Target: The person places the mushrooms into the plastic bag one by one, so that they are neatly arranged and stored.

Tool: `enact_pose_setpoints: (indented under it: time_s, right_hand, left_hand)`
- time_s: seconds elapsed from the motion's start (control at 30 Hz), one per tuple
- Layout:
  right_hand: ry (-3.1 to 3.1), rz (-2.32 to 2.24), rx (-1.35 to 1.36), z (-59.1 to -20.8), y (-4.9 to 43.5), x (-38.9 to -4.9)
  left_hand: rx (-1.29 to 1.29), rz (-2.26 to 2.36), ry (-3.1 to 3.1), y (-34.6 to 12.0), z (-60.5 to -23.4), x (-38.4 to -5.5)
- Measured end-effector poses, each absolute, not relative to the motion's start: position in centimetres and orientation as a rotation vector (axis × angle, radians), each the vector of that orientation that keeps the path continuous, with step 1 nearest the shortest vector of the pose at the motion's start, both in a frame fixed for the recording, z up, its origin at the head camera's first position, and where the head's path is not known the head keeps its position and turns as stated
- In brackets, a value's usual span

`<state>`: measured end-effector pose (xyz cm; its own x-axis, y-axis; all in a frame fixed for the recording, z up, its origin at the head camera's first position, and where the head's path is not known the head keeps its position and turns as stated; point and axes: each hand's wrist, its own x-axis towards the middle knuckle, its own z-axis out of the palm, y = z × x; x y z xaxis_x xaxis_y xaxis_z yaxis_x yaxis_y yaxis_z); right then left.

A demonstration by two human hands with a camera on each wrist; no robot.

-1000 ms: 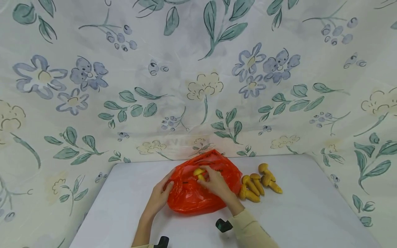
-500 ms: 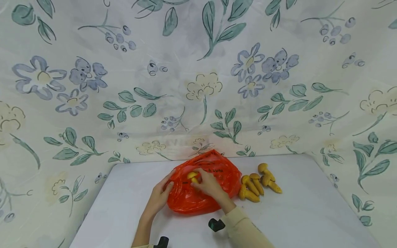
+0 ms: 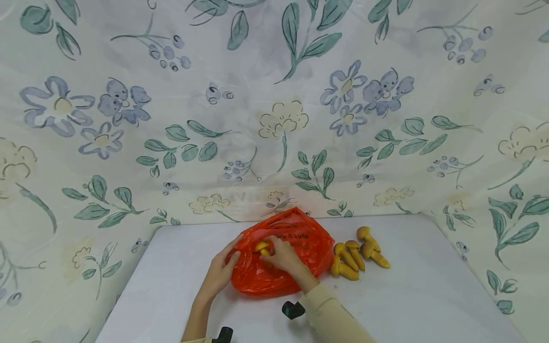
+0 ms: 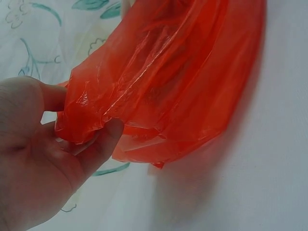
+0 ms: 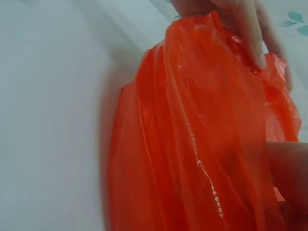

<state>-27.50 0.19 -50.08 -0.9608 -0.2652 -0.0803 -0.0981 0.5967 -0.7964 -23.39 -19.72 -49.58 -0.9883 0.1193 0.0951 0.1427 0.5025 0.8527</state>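
A thin red plastic bag [image 3: 257, 280] lies on the table with its mouth spread. My left hand [image 3: 220, 270] grips the bag's left rim; in the left wrist view, thumb and fingers of that hand [image 4: 43, 149] hold the folded film. At the mouth, my right hand [image 3: 284, 259] pinches a yellow mushroom [image 3: 262, 246] with a rounded cap. Part of its stem is hidden by the fingers. In the right wrist view, the bag [image 5: 192, 125] covers most of the right hand, and only the thumb area [image 5: 294, 168] shows. What lies inside the bag is hidden.
Several yellow-brown mushrooms [image 3: 343, 270] lie in a loose group just right of the bag. The white table [image 3: 429, 286] ends at a flower-patterned cloth [image 3: 240, 190] behind it. Small black wrist cameras [image 3: 293, 309] sit at both wrists.
My right hand has moved left with the mushroom, further across the bag's mouth toward the left hand. The left hand keeps its hold on the rim.
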Motion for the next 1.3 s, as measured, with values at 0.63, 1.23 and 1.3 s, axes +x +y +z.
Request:
enact_pose_setpoints:
  time_s: [0.63, 1.23, 1.3]
  right_hand:
    - [2.602, -1.270, -0.245, -50.47, -0.41, -27.46]
    - [2.604, -1.282, -0.231, -50.46, 0.07, -27.41]
    - [2.600, -1.282, -0.227, -50.42, 0.22, -27.40]
  left_hand:
    - [-0.208, -1.552, -2.706, -19.67, -49.63, -23.44]
    - [-0.199, -1.547, -2.703, -19.59, -49.58, -23.34]
    - [-0.201, -1.552, -2.697, -19.62, -49.63, -23.32]
